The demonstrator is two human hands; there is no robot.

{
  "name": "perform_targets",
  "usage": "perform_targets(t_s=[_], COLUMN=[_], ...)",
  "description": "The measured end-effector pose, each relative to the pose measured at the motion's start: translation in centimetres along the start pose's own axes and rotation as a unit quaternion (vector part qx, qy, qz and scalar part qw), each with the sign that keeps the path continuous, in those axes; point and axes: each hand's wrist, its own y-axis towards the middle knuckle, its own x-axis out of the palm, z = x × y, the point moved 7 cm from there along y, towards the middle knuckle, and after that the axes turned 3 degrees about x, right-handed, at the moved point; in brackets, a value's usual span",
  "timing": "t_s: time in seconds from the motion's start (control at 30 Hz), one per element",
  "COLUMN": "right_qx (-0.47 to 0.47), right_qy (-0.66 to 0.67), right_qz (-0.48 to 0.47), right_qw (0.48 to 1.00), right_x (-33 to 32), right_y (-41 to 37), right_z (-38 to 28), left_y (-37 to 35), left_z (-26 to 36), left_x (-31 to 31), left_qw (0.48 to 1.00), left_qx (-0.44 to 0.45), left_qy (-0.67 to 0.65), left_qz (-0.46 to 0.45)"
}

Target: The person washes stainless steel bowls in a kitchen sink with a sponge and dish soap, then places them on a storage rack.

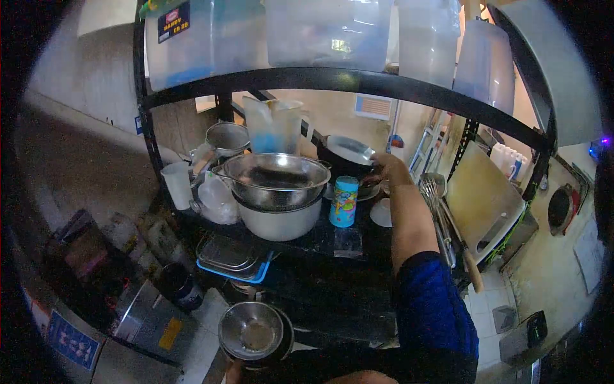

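Your right hand (385, 168) is closed on the rim of the dark pan (345, 155) at 1 o'clock on the shelf (358, 238); a careless pull could topple the blue cup (344, 201) just below it. Your left hand (231, 373), at 6 o'clock under the small bowl (251, 329), is too hidden to tell its grip. Only "HANDY" reads on the tub label (173, 20) at 11 o'clock.

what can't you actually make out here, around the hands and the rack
- Right hand, head view: the fingertips go behind the dark pan, so the grip is unclear.
- Left hand, head view: only a sliver shows at the bottom edge under the steel bowl; its hold cannot be told.
- Tub label, head view: too small and blurred to read fully.
- Space under the trays, head view: lost in shadow.
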Motion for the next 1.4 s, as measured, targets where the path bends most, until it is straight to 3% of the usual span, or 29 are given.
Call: perform_targets(t_s=[0.1,0.23,0.33,0.6,0.67,0.73,0.77,0.83,0.9,0.93,1.0,1.03,1.13,1.2,1.27,1.4], right_qx=[0.039,-0.081,-0.107,0.061,0.052,0.015,0.030,0.042,0.203,0.274,0.222,0.211,0.221,0.248,0.295,0.335], right_qy=[0.061,-0.143,-0.206,-0.321,-0.250,-0.020,0.078,0.289,0.369,0.411,0.290,0.259,0.210,0.177,0.329,0.357], right_qz=[0.035,-0.004,-0.012,0.005,0.003,-0.011,-0.029,-0.163,-0.087,-0.034,0.051,0.075,0.120,0.144,0.231,0.266], right_qw=[0.997,0.986,0.973,0.945,0.967,1.000,0.996,0.942,0.903,0.869,0.929,0.940,0.945,0.942,0.867,0.831], right_x=[0.6,0.2,0.7,-0.2,-0.7,-1.3,-1.6,-1.6,-3.7,-4.5,-5.1,-5.1,-5.1,-6.1,-2.0,-0.6], right_y=[-3.1,-3.1,-3.5,-4.9,-5.2,-5.6,-6.0,-6.8,-9.7,-11.4,-13.9,-15.1,-18.7,-21.0,-23.9,-28.0], right_z=[-4.5,-5.0,-6.2,-12.0,-12.7,-13.1,-13.1,-13.9,-13.9,-14.3,-16.3,-17.4,-19.5,-19.5,-22.7,-22.6], left_y=[0.4,1.1,1.6,2.9,2.7,2.4,2.1,3.0,6.6,7.2,7.8,8.5,8.8,10.2,10.4,9.4], left_z=[0.0,0.3,0.7,2.6,3.5,4.9,5.6,6.4,2.7,2.5,2.5,2.6,2.8,0.9,0.6,1.5], left_x=[0.3,0.5,0.8,1.9,2.8,4.3,5.3,7.2,6.5,7.1,8.4,9.5,11.8,12.5,14.5,17.5], left_qw=[1.000,1.000,0.999,0.996,0.994,0.990,0.987,0.981,0.978,0.975,0.965,0.950,0.944,0.938,0.925,0.902], left_qx=[-0.005,-0.010,-0.016,-0.021,-0.023,-0.023,-0.021,-0.025,-0.129,-0.141,-0.165,-0.158,-0.125,-0.149,-0.176,-0.201], left_qy=[0.002,0.002,0.004,0.012,0.019,0.024,0.024,0.032,0.088,0.075,0.050,0.024,0.072,0.080,0.094,0.119], left_qz=[-0.009,-0.020,-0.031,-0.083,-0.107,-0.139,-0.160,-0.188,-0.137,-0.157,-0.200,-0.269,-0.298,-0.304,-0.323,-0.362])
